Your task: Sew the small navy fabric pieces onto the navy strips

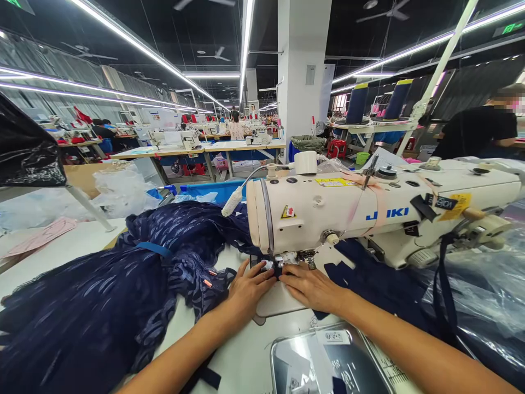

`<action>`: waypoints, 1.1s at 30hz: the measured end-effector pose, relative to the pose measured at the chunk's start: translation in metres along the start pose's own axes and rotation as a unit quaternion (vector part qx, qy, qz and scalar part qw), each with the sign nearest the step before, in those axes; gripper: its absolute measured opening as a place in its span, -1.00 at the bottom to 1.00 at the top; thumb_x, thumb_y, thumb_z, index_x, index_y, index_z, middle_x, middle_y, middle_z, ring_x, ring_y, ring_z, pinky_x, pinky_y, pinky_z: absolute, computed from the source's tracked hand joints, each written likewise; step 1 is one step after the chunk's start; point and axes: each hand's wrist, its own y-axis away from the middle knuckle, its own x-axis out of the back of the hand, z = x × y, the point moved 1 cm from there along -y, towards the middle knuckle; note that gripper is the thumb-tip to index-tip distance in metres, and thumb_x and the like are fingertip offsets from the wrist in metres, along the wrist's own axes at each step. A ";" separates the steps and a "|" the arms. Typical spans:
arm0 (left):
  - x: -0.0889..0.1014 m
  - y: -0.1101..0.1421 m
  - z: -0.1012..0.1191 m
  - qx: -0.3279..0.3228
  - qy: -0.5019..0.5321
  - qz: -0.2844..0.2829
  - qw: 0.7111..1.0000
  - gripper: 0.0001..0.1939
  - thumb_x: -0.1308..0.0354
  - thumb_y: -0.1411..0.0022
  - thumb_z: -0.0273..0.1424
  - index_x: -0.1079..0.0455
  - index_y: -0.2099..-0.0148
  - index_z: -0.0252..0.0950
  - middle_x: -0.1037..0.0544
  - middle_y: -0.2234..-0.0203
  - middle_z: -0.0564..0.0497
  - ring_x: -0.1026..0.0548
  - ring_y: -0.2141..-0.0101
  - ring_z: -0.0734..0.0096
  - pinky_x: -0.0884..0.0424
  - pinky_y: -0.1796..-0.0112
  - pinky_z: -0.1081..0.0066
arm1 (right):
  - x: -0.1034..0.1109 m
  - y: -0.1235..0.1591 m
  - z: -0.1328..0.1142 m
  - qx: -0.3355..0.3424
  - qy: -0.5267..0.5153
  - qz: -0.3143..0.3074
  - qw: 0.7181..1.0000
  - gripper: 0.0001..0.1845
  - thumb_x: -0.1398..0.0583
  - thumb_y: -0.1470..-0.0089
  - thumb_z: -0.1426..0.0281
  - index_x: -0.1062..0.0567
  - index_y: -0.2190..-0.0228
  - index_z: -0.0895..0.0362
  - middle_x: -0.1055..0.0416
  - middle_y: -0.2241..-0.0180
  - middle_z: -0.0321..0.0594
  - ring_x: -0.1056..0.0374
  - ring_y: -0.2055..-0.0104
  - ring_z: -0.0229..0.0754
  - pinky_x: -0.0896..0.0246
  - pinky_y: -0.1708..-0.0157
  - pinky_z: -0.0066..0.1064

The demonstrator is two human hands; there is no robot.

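A cream Juki sewing machine (pixel 369 210) stands across the table in front of me. My left hand (pixel 248 289) lies flat on the table just left of the needle, fingers pressing a small dark fabric piece (pixel 278 270) under the presser foot. My right hand (pixel 311 285) rests flat on the other side of the needle, fingertips touching the same piece. A large heap of dark navy patterned fabric (pixel 102 295) spreads over the table to my left, close to my left wrist.
A metal tray (pixel 328 358) sits at the table's front edge under my right forearm. Clear plastic bags (pixel 488 284) lie at the right. Two thread cones (pixel 356 103) stand behind the machine. Other people sit at distant sewing stations; one person in black (pixel 478 131) is at the far right.
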 end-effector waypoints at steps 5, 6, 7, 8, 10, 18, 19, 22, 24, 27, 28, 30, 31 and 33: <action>-0.002 0.001 -0.001 -0.003 0.004 0.008 1.000 -0.55 0.07 -0.15 -0.57 -0.29 -0.08 -0.20 -0.33 -0.07 -0.01 -0.20 -0.12 0.12 0.05 -0.11 -0.11 | 0.002 -0.001 -0.002 -0.008 0.001 -0.019 1.000 -0.77 -0.03 -0.12 0.47 -0.44 0.24 0.20 -0.38 0.22 -0.06 -0.35 0.28 -0.14 -0.36 0.41 -0.36; -0.002 0.001 -0.002 -0.004 0.006 0.008 1.000 -0.55 0.07 -0.14 -0.57 -0.29 -0.08 -0.20 -0.33 -0.07 -0.01 -0.20 -0.12 0.12 0.05 -0.11 -0.12 | 0.002 -0.001 -0.003 -0.009 0.006 -0.021 1.000 -0.78 -0.03 -0.12 0.46 -0.45 0.25 0.20 -0.38 0.21 -0.05 -0.35 0.28 -0.14 -0.37 0.41 -0.36; -0.002 0.000 -0.003 -0.004 0.007 0.006 1.000 -0.54 0.07 -0.14 -0.57 -0.28 -0.08 -0.19 -0.33 -0.07 -0.01 -0.20 -0.12 0.12 0.04 -0.11 -0.12 | 0.002 -0.002 -0.003 -0.011 0.011 -0.023 1.000 -0.78 -0.03 -0.12 0.45 -0.45 0.25 0.20 -0.38 0.21 -0.04 -0.36 0.28 -0.13 -0.37 0.41 -0.36; -0.001 0.000 -0.003 -0.004 0.007 0.003 1.000 -0.54 0.06 -0.14 -0.57 -0.28 -0.08 -0.19 -0.33 -0.07 -0.01 -0.21 -0.11 0.12 0.04 -0.10 -0.12 | 0.002 -0.002 -0.004 -0.014 0.017 -0.025 0.999 -0.78 -0.04 -0.11 0.45 -0.45 0.26 0.21 -0.39 0.21 -0.04 -0.36 0.29 -0.12 -0.37 0.42 -0.35; -0.001 -0.002 -0.005 0.000 0.009 -0.001 1.000 -0.54 0.03 -0.13 -0.56 -0.29 -0.08 -0.18 -0.34 -0.06 -0.01 -0.22 -0.11 0.11 0.04 -0.10 -0.13 | 0.002 -0.003 -0.005 -0.022 0.027 -0.029 0.999 -0.77 -0.06 -0.10 0.43 -0.46 0.24 0.22 -0.40 0.20 -0.05 -0.37 0.31 -0.12 -0.38 0.42 -0.34; 0.006 -0.010 -0.011 0.022 0.024 -0.010 0.999 -0.45 0.12 -0.05 -0.70 -0.33 -0.05 -0.21 -0.33 -0.07 -0.01 -0.20 -0.12 0.10 0.03 -0.09 -0.14 | 0.001 -0.002 0.005 -0.055 0.001 -0.021 0.998 -0.71 -0.13 -0.05 0.40 -0.46 0.17 0.18 -0.42 0.12 -0.08 -0.38 0.18 -0.07 -0.34 0.19 -0.26; 0.007 -0.011 -0.012 0.020 0.026 -0.011 0.999 -0.43 0.13 -0.03 -0.71 -0.33 -0.05 -0.22 -0.33 -0.07 -0.01 -0.19 -0.12 0.10 0.03 -0.09 -0.13 | 0.000 -0.002 0.008 -0.060 -0.012 -0.018 0.998 -0.71 -0.12 -0.05 0.39 -0.46 0.16 0.18 -0.43 0.14 -0.08 -0.38 0.17 -0.07 -0.33 0.16 -0.25; 0.011 -0.014 -0.015 0.007 0.033 -0.001 0.999 -0.40 0.15 0.01 -0.73 -0.34 -0.04 -0.22 -0.35 -0.05 0.01 -0.21 -0.11 0.13 0.02 -0.08 -0.12 | -0.009 -0.004 0.020 -0.091 -0.058 -0.017 0.994 -0.71 -0.10 -0.07 0.38 -0.47 0.16 0.16 -0.49 0.25 -0.11 -0.40 0.22 -0.08 -0.33 0.17 -0.22; 0.012 -0.015 -0.015 -0.004 0.033 0.015 0.999 -0.41 0.15 0.02 -0.73 -0.36 -0.02 -0.22 -0.40 -0.01 0.00 -0.24 -0.09 0.14 0.02 -0.08 -0.11 | -0.019 -0.010 0.028 -0.138 -0.091 -0.003 0.986 -0.75 -0.08 -0.09 0.41 -0.49 0.22 0.15 -0.50 0.35 -0.15 -0.42 0.28 -0.12 -0.35 0.21 -0.26; 0.011 -0.015 -0.011 -0.025 0.014 0.070 0.997 -0.53 0.09 -0.04 -0.66 -0.38 0.02 -0.28 -0.48 0.10 -0.06 -0.30 -0.02 0.16 0.00 -0.09 -0.05 | -0.033 -0.022 0.039 -0.180 -0.114 0.021 0.977 -0.74 -0.03 -0.11 0.49 -0.49 0.25 0.11 -0.50 0.35 -0.21 -0.41 0.23 -0.17 -0.35 0.20 -0.30; 0.010 -0.014 -0.009 -0.029 -0.005 0.098 0.995 -0.61 0.07 -0.08 -0.61 -0.40 0.07 -0.31 -0.49 0.15 -0.09 -0.33 0.02 0.17 -0.04 -0.07 -0.02 | -0.035 -0.026 0.041 -0.178 -0.110 0.022 0.978 -0.73 -0.02 -0.10 0.51 -0.48 0.23 0.10 -0.49 0.33 -0.21 -0.40 0.20 -0.17 -0.35 0.18 -0.28; 0.008 -0.012 -0.004 -0.017 -0.067 0.148 0.987 -0.76 0.05 -0.16 -0.53 -0.44 0.23 -0.35 -0.50 0.27 -0.13 -0.38 0.14 0.16 -0.17 0.01 0.05 | -0.036 -0.031 0.044 -0.165 -0.093 0.018 0.982 -0.73 -0.05 -0.07 0.51 -0.47 0.21 0.10 -0.49 0.29 -0.18 -0.39 0.15 -0.12 -0.34 0.14 -0.21; 0.006 -0.011 -0.001 -0.001 -0.105 0.161 0.981 -0.78 0.04 -0.18 -0.51 -0.44 0.31 -0.36 -0.49 0.33 -0.14 -0.40 0.20 0.15 -0.23 0.07 0.07 | -0.034 -0.031 0.044 -0.158 -0.084 0.015 0.984 -0.74 -0.07 -0.06 0.51 -0.47 0.22 0.11 -0.49 0.29 -0.15 -0.39 0.16 -0.09 -0.33 0.14 -0.17; 0.004 -0.009 0.002 0.034 -0.175 0.156 0.972 -0.81 0.03 -0.17 -0.53 -0.43 0.35 -0.37 -0.46 0.40 -0.15 -0.39 0.28 0.15 -0.27 0.16 0.09 | -0.027 -0.028 0.042 -0.132 -0.066 0.004 0.989 -0.79 -0.09 -0.05 0.50 -0.49 0.28 0.13 -0.49 0.31 -0.11 -0.40 0.19 -0.04 -0.32 0.14 -0.12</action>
